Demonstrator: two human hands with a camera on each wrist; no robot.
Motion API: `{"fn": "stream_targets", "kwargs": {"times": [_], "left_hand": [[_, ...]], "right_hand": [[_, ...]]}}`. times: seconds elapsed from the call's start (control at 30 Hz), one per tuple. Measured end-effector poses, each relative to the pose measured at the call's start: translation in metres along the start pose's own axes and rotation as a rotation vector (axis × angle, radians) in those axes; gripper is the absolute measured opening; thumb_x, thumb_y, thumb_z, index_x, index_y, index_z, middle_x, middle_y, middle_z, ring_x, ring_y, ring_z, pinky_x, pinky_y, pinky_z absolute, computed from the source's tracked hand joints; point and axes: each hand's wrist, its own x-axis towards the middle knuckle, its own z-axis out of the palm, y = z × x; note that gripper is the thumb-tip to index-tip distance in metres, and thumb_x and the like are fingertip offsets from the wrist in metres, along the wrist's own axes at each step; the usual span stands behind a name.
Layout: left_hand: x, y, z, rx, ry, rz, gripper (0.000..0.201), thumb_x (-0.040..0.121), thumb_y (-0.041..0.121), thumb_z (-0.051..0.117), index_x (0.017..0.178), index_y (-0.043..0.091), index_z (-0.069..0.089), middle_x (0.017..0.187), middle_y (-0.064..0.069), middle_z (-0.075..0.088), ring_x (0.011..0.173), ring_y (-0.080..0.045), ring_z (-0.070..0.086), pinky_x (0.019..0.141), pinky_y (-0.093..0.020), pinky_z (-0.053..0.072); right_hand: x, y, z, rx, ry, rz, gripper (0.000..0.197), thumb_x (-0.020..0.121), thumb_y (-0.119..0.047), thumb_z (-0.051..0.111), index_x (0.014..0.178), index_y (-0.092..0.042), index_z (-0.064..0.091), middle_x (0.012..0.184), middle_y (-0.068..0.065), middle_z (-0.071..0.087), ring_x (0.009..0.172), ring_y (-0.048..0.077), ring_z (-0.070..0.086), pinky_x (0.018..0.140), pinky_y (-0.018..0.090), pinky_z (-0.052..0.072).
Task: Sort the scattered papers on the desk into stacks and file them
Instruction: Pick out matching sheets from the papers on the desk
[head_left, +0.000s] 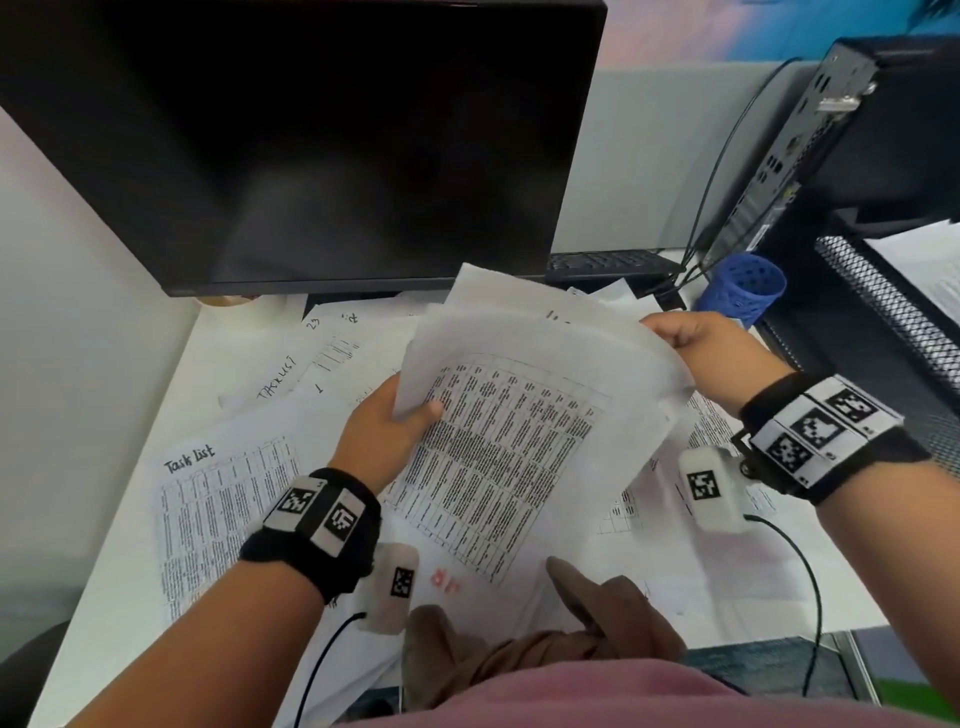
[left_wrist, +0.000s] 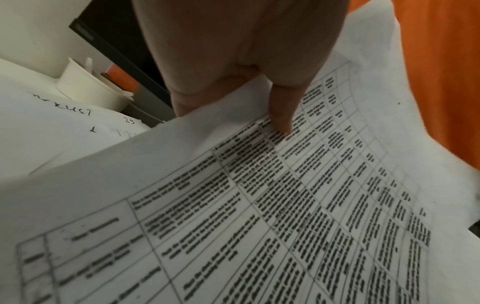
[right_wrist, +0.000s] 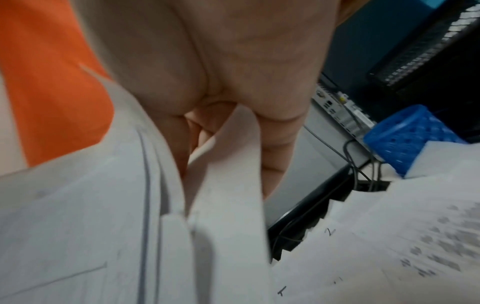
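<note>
A bundle of printed sheets (head_left: 519, 415) with a dense table on top is held above the desk. My left hand (head_left: 387, 431) pinches its left edge, thumb on the printed side, which also shows in the left wrist view (left_wrist: 281, 115). My right hand (head_left: 691, 348) grips the bundle's right edge; in the right wrist view its fingers (right_wrist: 275, 154) curl round several sheet edges (right_wrist: 221, 185). More papers lie scattered below, among them a "Task list" sheet (head_left: 218, 514) at the left and handwritten sheets (head_left: 311, 358) near the monitor.
A dark monitor (head_left: 322, 145) stands at the back of the white desk (head_left: 119, 582). A blue perforated pen cup (head_left: 743, 286), a computer case (head_left: 810, 145) and a black mesh tray (head_left: 883, 312) holding papers are at the right. A roll of tape (left_wrist: 88, 86) sits under the monitor.
</note>
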Motion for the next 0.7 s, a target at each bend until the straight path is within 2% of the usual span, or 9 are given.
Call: {"fn": "stream_targets", "kwargs": {"times": [0.1, 0.17, 0.2, 0.27, 0.33, 0.43, 0.5, 0.57, 0.7], "left_hand": [[0.003, -0.007, -0.004, -0.023, -0.023, 0.014, 0.031, 0.092, 0.024, 0.062, 0.119, 0.035, 0.055, 0.105, 0.012, 0.062, 0.098, -0.009, 0.058, 0.082, -0.026, 0.042], [0.004, -0.010, -0.005, -0.010, -0.024, 0.043, 0.026, 0.091, 0.022, 0.063, 0.108, 0.040, 0.054, 0.100, 0.018, 0.063, 0.094, -0.001, 0.058, 0.072, -0.019, 0.042], [0.005, -0.011, -0.004, -0.020, -0.011, 0.049, 0.026, 0.091, 0.019, 0.063, 0.105, 0.039, 0.054, 0.098, 0.019, 0.063, 0.092, 0.002, 0.058, 0.069, -0.016, 0.041], [0.007, -0.013, -0.004, -0.052, 0.042, 0.044, 0.026, 0.090, 0.015, 0.063, 0.104, 0.035, 0.054, 0.096, 0.018, 0.063, 0.090, 0.001, 0.059, 0.068, -0.017, 0.042], [0.011, -0.016, -0.005, -0.090, 0.106, 0.026, 0.029, 0.088, 0.014, 0.065, 0.105, 0.036, 0.055, 0.099, 0.014, 0.065, 0.094, -0.005, 0.061, 0.074, -0.022, 0.046], [0.015, -0.021, -0.006, -0.185, 0.157, -0.025, 0.036, 0.087, 0.013, 0.067, 0.119, 0.027, 0.057, 0.109, 0.009, 0.067, 0.102, -0.010, 0.063, 0.090, -0.032, 0.047], [0.015, -0.025, -0.004, -0.259, 0.162, -0.050, 0.043, 0.088, 0.016, 0.067, 0.128, 0.024, 0.056, 0.117, 0.005, 0.067, 0.109, -0.014, 0.062, 0.096, -0.036, 0.046], [0.014, -0.027, 0.001, -0.307, 0.163, -0.055, 0.041, 0.090, 0.018, 0.066, 0.129, 0.025, 0.054, 0.122, 0.006, 0.064, 0.114, -0.015, 0.059, 0.099, -0.035, 0.043], [0.008, -0.030, 0.012, -0.250, 0.050, -0.093, 0.037, 0.096, 0.022, 0.056, 0.133, 0.022, 0.051, 0.121, 0.008, 0.060, 0.111, -0.011, 0.055, 0.095, -0.028, 0.039]], "right_hand": [[-0.003, 0.005, 0.002, 0.066, 0.015, 0.015, 0.028, 0.083, 0.008, 0.058, 0.089, -0.014, 0.072, 0.080, 0.001, 0.072, 0.064, 0.004, 0.065, 0.065, 0.016, 0.054], [-0.003, 0.009, 0.004, 0.139, 0.002, 0.024, 0.032, 0.083, 0.009, 0.056, 0.083, -0.019, 0.073, 0.076, -0.002, 0.072, 0.064, 0.004, 0.065, 0.064, 0.018, 0.055], [-0.002, 0.011, 0.006, 0.208, 0.005, 0.036, 0.032, 0.084, 0.004, 0.058, 0.079, -0.023, 0.074, 0.074, -0.004, 0.072, 0.065, 0.005, 0.066, 0.065, 0.020, 0.055], [-0.001, 0.012, 0.010, 0.409, 0.050, 0.085, 0.011, 0.083, -0.028, 0.066, 0.078, -0.026, 0.076, 0.080, -0.003, 0.074, 0.074, 0.010, 0.068, 0.077, 0.030, 0.054], [0.001, 0.017, 0.013, 0.652, 0.106, 0.166, 0.045, 0.066, -0.058, 0.068, 0.088, -0.020, 0.074, 0.089, 0.002, 0.074, 0.085, 0.018, 0.068, 0.088, 0.040, 0.051], [0.000, 0.026, 0.024, 0.827, 0.044, 0.170, 0.087, 0.052, -0.073, 0.070, 0.113, -0.011, 0.061, 0.097, 0.007, 0.069, 0.083, 0.018, 0.066, 0.077, 0.036, 0.054], [-0.007, 0.028, 0.037, 0.812, -0.039, 0.171, 0.071, 0.065, -0.061, 0.071, 0.116, -0.013, 0.059, 0.099, 0.007, 0.070, 0.085, 0.019, 0.067, 0.075, 0.034, 0.055], [-0.015, 0.024, 0.052, 0.677, -0.100, 0.155, 0.041, 0.084, -0.031, 0.062, 0.122, -0.015, 0.056, 0.109, 0.006, 0.070, 0.096, 0.022, 0.067, 0.084, 0.040, 0.054], [-0.016, 0.032, 0.080, 0.345, -0.002, 0.264, 0.030, 0.089, -0.012, 0.060, 0.119, -0.016, 0.058, 0.109, -0.001, 0.070, 0.097, 0.018, 0.067, 0.087, 0.036, 0.053]]}}
